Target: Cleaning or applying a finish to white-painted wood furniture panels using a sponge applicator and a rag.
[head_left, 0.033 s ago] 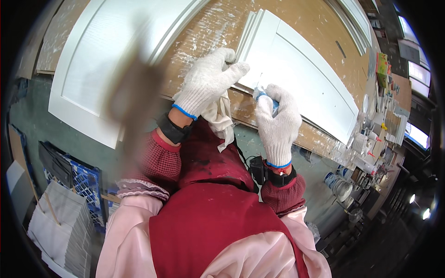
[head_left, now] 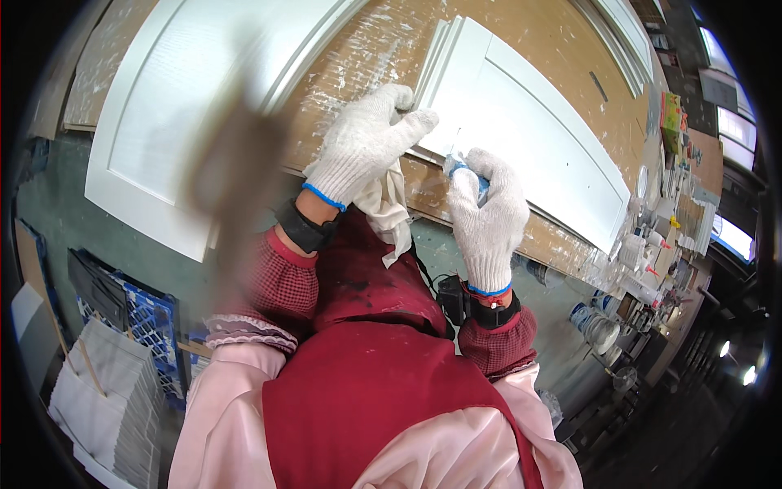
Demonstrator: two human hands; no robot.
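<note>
My left hand (head_left: 366, 138), in a white knit glove, is at the near left corner of a stack of white panel doors (head_left: 521, 122). Its thumb and forefinger point toward the stack's edge. A white cloth (head_left: 386, 212) hangs from under the palm, gripped by fingers mostly out of sight. My gloved right hand (head_left: 490, 208) is closed around a small, crinkled blue-and-white tube-like thing (head_left: 456, 165). That thing's upper end points at the top door's near edge; the fingers cover most of it.
Paint-spattered brown board (head_left: 358, 65) covers the bench. A larger white panel door (head_left: 155, 122) overhangs it at left, partly behind a blurred brown shape (head_left: 236, 163) close to the camera. Bottles and tools (head_left: 643, 253) crowd the right side. A blue crate (head_left: 155, 318) stands at lower left.
</note>
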